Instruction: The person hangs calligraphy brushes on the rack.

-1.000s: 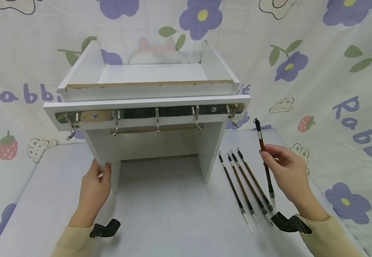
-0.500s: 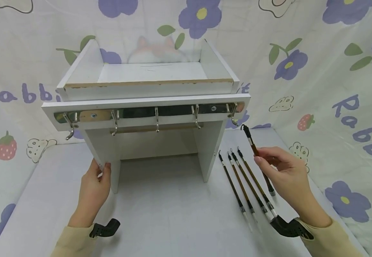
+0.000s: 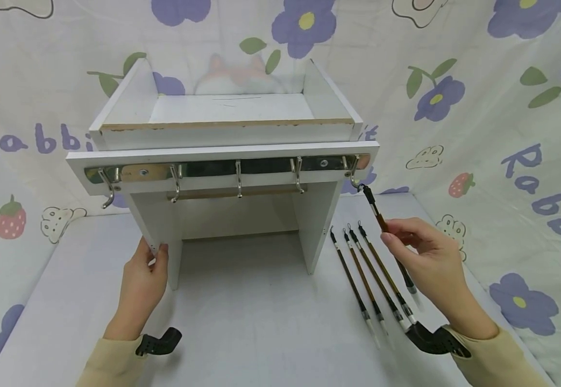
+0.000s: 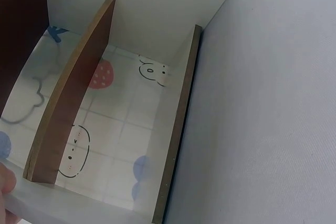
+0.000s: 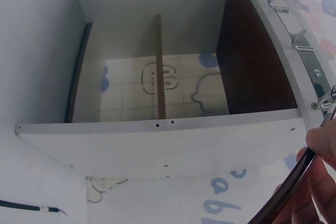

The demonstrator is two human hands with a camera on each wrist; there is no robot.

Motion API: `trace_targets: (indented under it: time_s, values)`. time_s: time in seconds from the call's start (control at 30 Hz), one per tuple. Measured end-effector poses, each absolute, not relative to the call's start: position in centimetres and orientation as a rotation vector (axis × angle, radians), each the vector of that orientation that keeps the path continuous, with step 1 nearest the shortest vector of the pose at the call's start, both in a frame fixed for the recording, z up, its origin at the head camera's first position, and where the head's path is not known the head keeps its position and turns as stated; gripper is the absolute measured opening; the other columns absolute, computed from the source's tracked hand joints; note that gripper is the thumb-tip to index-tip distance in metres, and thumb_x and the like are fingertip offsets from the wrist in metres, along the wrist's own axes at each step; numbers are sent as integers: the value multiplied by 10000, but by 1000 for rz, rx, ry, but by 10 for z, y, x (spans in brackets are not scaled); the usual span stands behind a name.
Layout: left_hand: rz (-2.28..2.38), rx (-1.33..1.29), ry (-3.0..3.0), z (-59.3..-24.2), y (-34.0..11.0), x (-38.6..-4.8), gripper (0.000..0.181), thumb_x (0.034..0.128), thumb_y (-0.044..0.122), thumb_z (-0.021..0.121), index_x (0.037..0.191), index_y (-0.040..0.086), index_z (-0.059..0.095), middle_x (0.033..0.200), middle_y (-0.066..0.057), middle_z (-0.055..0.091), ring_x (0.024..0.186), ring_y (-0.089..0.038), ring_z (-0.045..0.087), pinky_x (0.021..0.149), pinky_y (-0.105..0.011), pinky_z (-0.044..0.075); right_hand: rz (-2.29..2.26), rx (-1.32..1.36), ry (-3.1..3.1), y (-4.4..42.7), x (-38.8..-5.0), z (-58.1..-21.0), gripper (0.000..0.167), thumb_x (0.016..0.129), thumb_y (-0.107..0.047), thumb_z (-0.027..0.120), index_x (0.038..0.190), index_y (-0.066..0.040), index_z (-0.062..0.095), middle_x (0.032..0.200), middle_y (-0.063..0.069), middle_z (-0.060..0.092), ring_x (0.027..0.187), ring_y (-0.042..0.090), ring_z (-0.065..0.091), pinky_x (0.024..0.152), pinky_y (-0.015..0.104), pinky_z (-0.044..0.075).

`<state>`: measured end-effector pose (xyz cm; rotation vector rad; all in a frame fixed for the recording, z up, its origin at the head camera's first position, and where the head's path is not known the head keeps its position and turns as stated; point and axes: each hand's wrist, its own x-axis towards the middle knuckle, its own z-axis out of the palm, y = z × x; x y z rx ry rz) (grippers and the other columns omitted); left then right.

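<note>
Right fingers point(image 3: 406, 226) pinch a brush point(image 3: 376, 212), its loop point(image 3: 360, 187) at a hook point(image 3: 353, 173); left fingers point(image 3: 162, 258) grip the side panel point(image 3: 156, 215). Releasing an unseated loop could drop the brush.

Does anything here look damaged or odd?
On the white shelf, the upper front edge shows bare tan board with what look like small chips, unlike the white faces. Thin dark marks streak the panel behind.

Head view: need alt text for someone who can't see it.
Right hand holds a brush, its looped end at the rightmost hook of a white shelf. Left hand grips the shelf's left side panel; four more brushes lie on the table at right.
</note>
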<state>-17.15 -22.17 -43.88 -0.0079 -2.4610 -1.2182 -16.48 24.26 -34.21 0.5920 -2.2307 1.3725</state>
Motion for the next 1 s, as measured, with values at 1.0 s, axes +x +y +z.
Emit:
trace_targets:
  time_s: [1.0]
  values:
    - [-1214,3,-2469,-440,-223,-172,429,1038,274,424,1378,13,422,1292,-300,538,1103,-452,584,839,-545,520,1419,589,-2210,219,-166,-343,209,828,152,661,1028,91,668,934,108,691,828,119,613,662,168,517]
